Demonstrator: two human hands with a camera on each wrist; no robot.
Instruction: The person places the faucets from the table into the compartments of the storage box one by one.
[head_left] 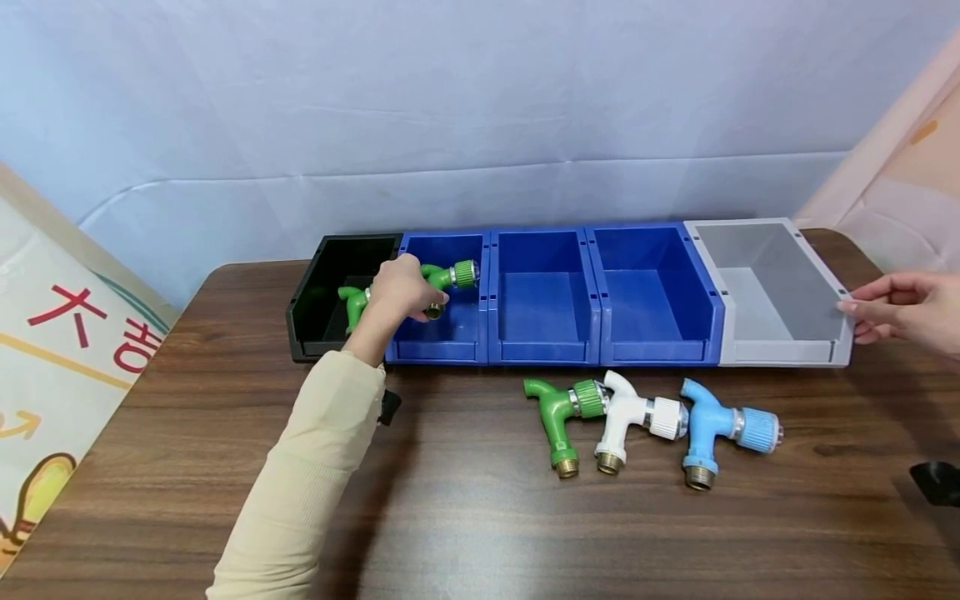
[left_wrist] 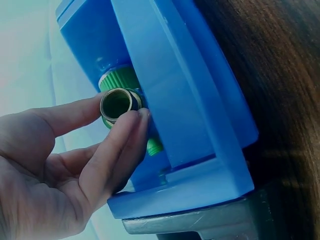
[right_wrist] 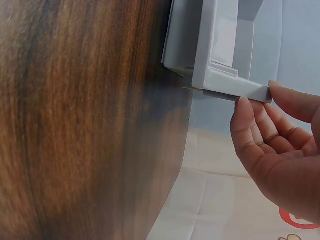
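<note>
Dark wood-grain surface [head_left: 480,533] bears, left to right, a black bin [head_left: 318,350], three blue bins [head_left: 543,354] and a gray bin [head_left: 783,354]. One green faucet [head_left: 352,310] sits in the black bin; the left hand [head_left: 405,287] pinches a second green faucet [head_left: 444,277] within the leftmost blue bin [head_left: 438,352] — the right hand [head_left: 911,307] pinches the gray bin's right edge. Nearer lie a third green faucet [head_left: 557,417], a white faucet [head_left: 618,412] and a light-blue faucet [head_left: 705,427].

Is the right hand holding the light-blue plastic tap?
No, the right hand pinches the grey rectangular plastic bin at its edge.
</note>
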